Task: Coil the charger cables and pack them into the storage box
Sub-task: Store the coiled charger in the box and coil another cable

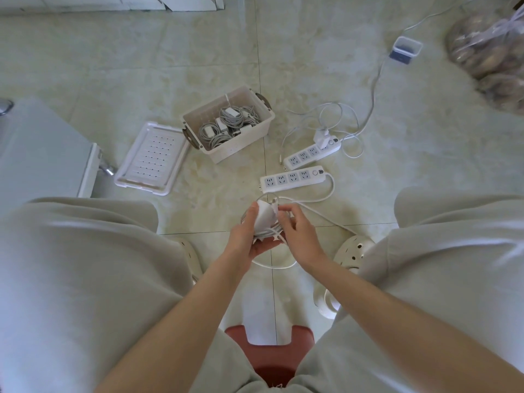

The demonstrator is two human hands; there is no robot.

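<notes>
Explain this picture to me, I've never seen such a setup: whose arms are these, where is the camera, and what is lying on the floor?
There is no machine here. A person wears one wide-angle camera on the head, looking down, so you see their own arms and knees, with a red stool between the legs. The left hand holds a white charger. The right hand pinches its cable, which is partly wound around the charger, with a loose loop hanging below. On the tiled floor stands an open storage box with coiled chargers inside, and its lid lies beside it. Two power strips lie nearby: the nearer power strip has nothing plugged in, and the farther power strip has a plugged-in charger whose cable lies uncoiled.
</notes>
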